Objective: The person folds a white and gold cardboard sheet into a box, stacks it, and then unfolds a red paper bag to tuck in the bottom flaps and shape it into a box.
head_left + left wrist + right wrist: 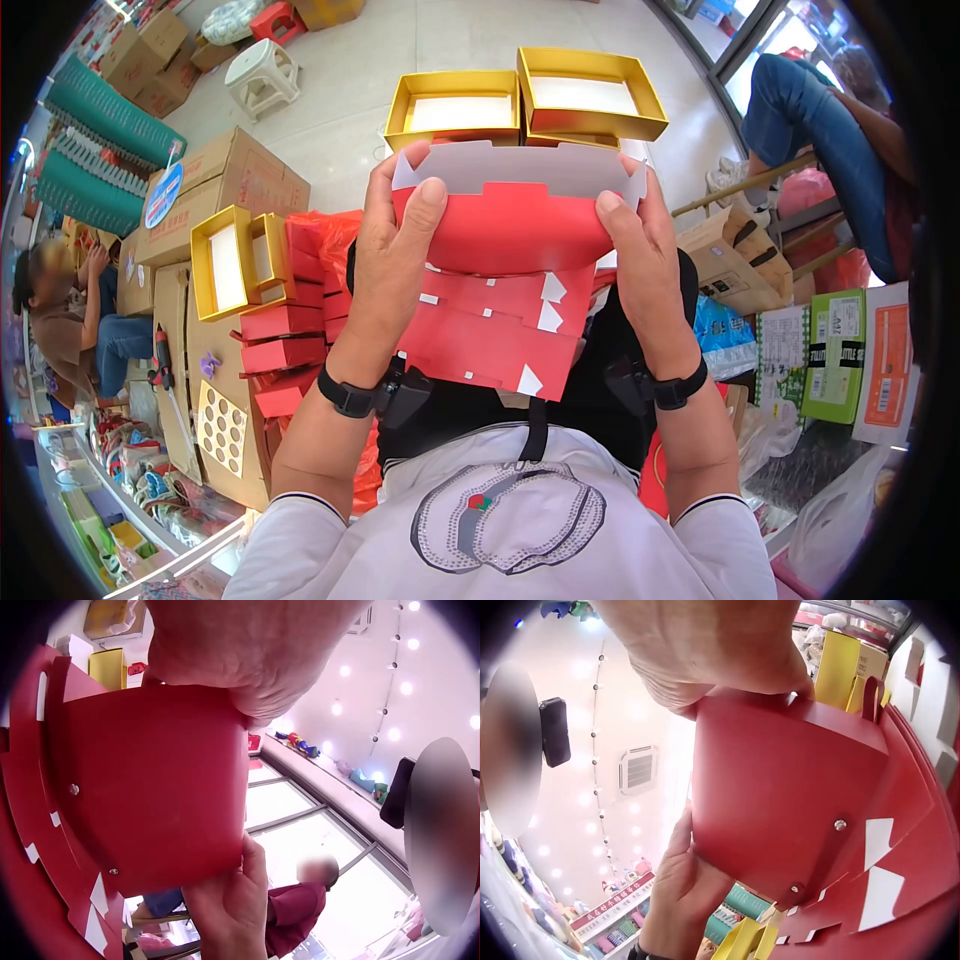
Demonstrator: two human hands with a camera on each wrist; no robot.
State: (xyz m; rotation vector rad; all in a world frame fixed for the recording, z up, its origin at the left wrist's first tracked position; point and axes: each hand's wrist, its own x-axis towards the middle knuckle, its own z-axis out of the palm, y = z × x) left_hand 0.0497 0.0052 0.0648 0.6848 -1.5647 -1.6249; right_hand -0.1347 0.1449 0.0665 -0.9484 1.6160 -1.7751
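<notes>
Both hands grip a partly folded red cardboard box [510, 235] by its two ends, held up over the lap. My left hand [395, 230] has its thumb on the front panel, with the fingers behind the end. At the opposite end my right hand [645, 240] holds it the same way. The box's pale inner side and notched flaps face up. Small metal studs [840, 825] show on its red panel in the right wrist view. Beneath it, flat red card sheets [470, 335] with white-tipped tabs lie across the lap.
Gold open boxes [525, 90] stand ahead on the floor. At left are stacked red boxes [285, 352], a smaller gold box [200, 250], a sticker sheet [222, 428] and a glue gun [160, 355]. Cartons [740, 260] lie at right. Two other people sit at the sides.
</notes>
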